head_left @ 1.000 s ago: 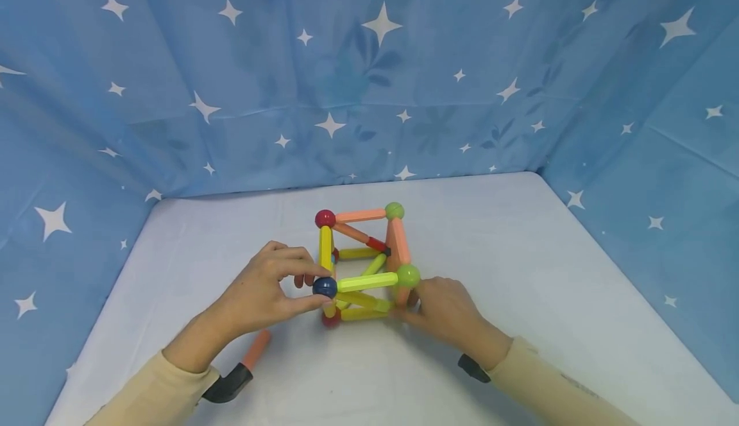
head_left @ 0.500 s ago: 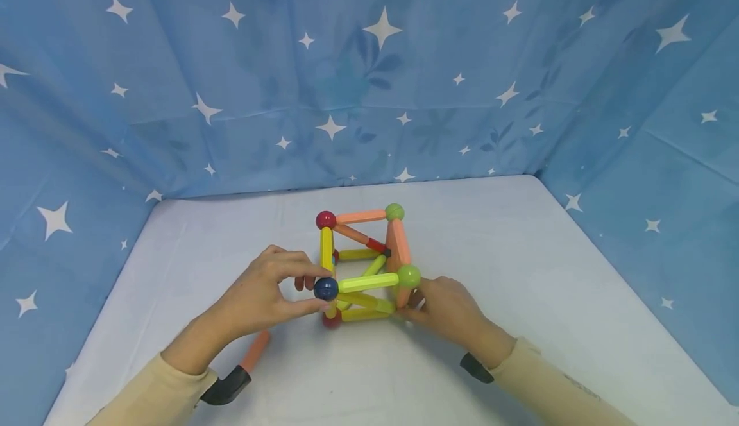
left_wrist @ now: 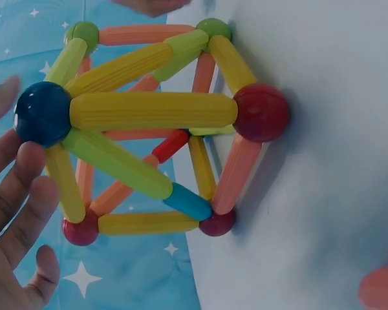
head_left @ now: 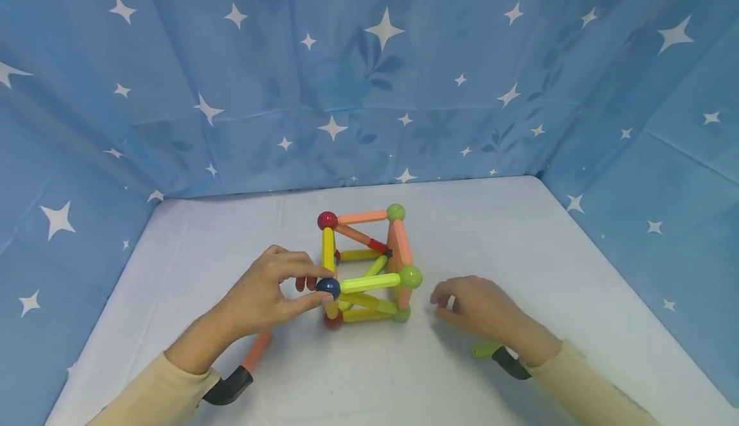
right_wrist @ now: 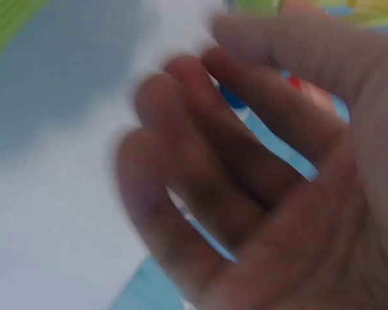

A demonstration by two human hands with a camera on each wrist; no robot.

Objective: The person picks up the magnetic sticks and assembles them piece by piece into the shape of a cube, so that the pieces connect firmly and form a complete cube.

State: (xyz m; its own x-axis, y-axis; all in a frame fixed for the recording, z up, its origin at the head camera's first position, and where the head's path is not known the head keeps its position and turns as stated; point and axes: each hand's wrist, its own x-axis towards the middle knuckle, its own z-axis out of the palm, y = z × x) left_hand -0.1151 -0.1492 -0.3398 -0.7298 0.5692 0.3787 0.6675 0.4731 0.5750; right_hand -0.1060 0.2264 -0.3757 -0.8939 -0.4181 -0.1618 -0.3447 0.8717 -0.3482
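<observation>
A cube-like frame of magnetic rods and balls stands on the white table, with yellow rods (left_wrist: 152, 110), orange rods, green rods and balls at its corners. My left hand (head_left: 271, 291) pinches the dark blue ball (head_left: 328, 288) at the near upper left corner between thumb and index finger. The left wrist view shows that blue ball joined to several rods, and a red ball (left_wrist: 262, 112) below it on the table. My right hand (head_left: 482, 307) hovers right of the frame, apart from it, fingers loosely bent around nothing. A green ball (head_left: 401, 314) shows at the near lower right corner.
An orange rod (head_left: 257, 350) lies on the table by my left wrist. A green rod (head_left: 486, 349) lies beside my right wrist, partly hidden by the black wrist mount (head_left: 510, 363). Blue star-patterned curtain (head_left: 369, 92) surrounds the table's back and sides.
My right hand has let go of the frame's near lower right corner and moved right, uncovering the green ball and the green rod. My left hand stays on the blue ball.
</observation>
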